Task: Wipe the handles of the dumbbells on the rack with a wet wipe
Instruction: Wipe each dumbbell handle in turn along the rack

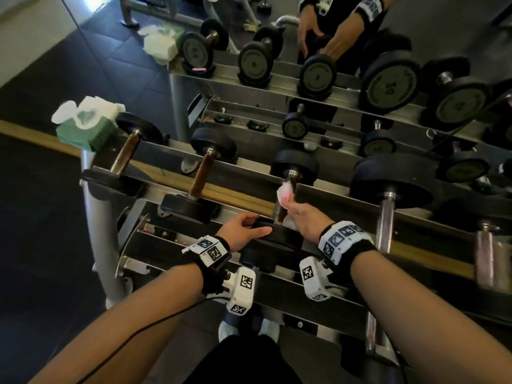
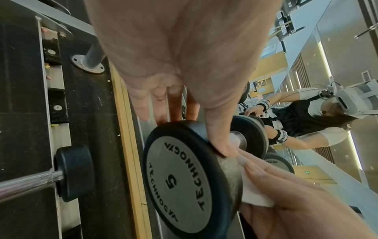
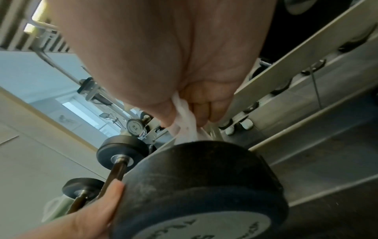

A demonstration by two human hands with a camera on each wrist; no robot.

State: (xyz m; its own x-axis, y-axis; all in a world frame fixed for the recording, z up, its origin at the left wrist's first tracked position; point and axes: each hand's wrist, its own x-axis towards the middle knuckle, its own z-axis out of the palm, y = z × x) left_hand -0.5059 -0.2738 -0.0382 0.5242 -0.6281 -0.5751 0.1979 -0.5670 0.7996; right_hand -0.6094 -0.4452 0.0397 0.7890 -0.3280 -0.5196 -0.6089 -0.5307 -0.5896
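Right hand wraps crumpled white wet wipe around dumbbell handle.

Right hand and crumpled white wet wipe hide most of the brown handle of the black 5-marked dumbbell. Its plate lettering is cut off in the right wrist view.

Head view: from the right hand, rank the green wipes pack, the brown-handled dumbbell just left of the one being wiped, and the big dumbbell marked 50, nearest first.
Measured from the right hand, which holds the wet wipe:
1. Brown-handled dumbbell, on the same rail, just to its left.
2. Dumbbell marked 50, up right, in the mirror.
3. Green wipes pack, at the rack's far left end.
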